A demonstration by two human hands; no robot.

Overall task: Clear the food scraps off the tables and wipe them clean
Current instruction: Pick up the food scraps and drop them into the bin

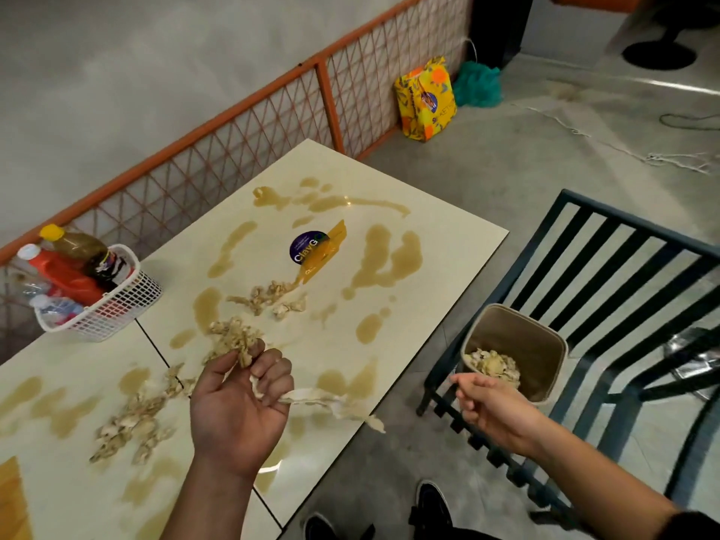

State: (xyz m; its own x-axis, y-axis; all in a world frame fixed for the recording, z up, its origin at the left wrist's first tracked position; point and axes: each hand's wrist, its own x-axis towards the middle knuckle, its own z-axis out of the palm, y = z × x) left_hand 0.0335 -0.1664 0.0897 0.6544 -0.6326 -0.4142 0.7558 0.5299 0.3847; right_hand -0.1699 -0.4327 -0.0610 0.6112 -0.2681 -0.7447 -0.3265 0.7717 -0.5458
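The left hand [241, 395] hovers palm-up over the table [428, 243], fingers curled tight around a clump of food scraps [237, 341], with a pale strip trailing from the fist toward the table's edge. More scraps lie scattered among the brown spills. The right hand [487, 403] reaches, fingers curled, to the near rim of the bin [545, 352] beside the chair [607, 243]; whether it actually grips the rim cannot be told.

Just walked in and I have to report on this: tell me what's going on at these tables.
A person is clearing the cream tiled tables by hand. Their left grip clutches a clump of pale shredded food scraps, with a strip dangling from it. Their right grip appears to hold a small tan square bin by its rim beside the table; it already contains scraps. More scrap piles and brown liquid puddles remain on the tables, and no cloth is in view.
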